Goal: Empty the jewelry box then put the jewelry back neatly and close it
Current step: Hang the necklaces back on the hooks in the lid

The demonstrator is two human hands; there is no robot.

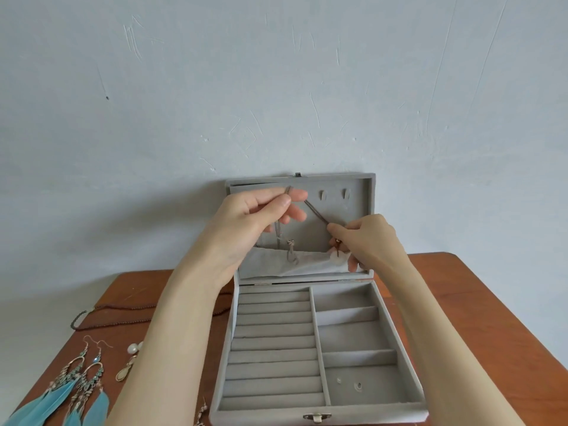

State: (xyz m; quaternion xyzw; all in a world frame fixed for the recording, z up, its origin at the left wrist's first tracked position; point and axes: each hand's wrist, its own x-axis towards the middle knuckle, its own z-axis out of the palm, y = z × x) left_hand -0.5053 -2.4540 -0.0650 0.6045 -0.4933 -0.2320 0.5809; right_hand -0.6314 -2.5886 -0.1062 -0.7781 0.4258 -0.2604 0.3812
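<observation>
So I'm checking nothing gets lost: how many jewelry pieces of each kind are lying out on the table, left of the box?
Blue feather earrings: 2
Pearl drop earring: 1
Dark beaded necklace: 1
Piece at the bottom edge by the box, mostly cut off: 1
Total: 5

The grey velvet jewelry box stands open on the desk, its lid upright against the wall. Its base shows ring rolls on the left and square compartments on the right, one holding small studs. A thin grey chain necklace with a pale round pendant hangs inside the lid above its pocket. Blue feather earrings, a pearl earring and a dark beaded necklace lie on the desk left of the box.
</observation>
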